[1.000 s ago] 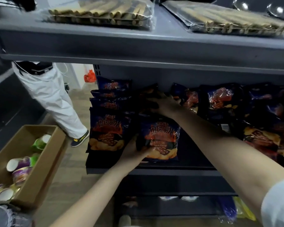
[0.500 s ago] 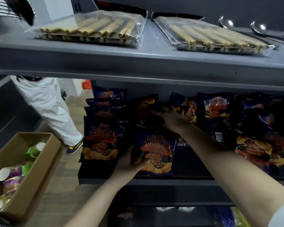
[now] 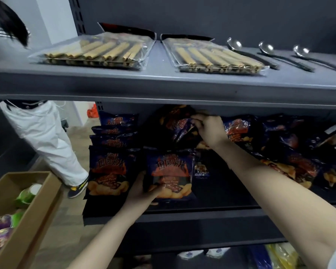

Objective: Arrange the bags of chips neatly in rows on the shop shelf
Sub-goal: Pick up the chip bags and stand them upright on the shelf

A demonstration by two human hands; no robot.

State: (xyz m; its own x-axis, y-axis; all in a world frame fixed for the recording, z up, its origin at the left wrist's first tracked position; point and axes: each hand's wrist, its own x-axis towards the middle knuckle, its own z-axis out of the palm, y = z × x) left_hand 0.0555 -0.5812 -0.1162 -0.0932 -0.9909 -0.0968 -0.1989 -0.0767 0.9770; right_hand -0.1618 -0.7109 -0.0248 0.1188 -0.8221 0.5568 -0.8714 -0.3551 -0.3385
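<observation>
Dark blue chip bags with orange print fill the middle shelf (image 3: 182, 215). A neat upright row of bags (image 3: 109, 171) stands at the shelf's left end. My left hand (image 3: 142, 193) grips the lower left corner of an upright front bag (image 3: 170, 175) beside that row. My right hand (image 3: 209, 129) reaches deeper in and grips a tilted bag (image 3: 179, 127) lifted up near the underside of the upper shelf. A loose, untidy pile of bags (image 3: 291, 152) lies to the right of my right forearm.
The upper shelf (image 3: 163, 84) carries two clear packs of wafer rolls (image 3: 97, 53) and three metal ladles (image 3: 268, 55). A cardboard box (image 3: 23, 216) of cups sits at lower left. A person in white trousers (image 3: 41, 136) stands left of the shelving.
The view has tilted upward, showing more of the upper shelf. My right hand has closed on a back bag and raised it. My left hand keeps its hold on the front bag.
</observation>
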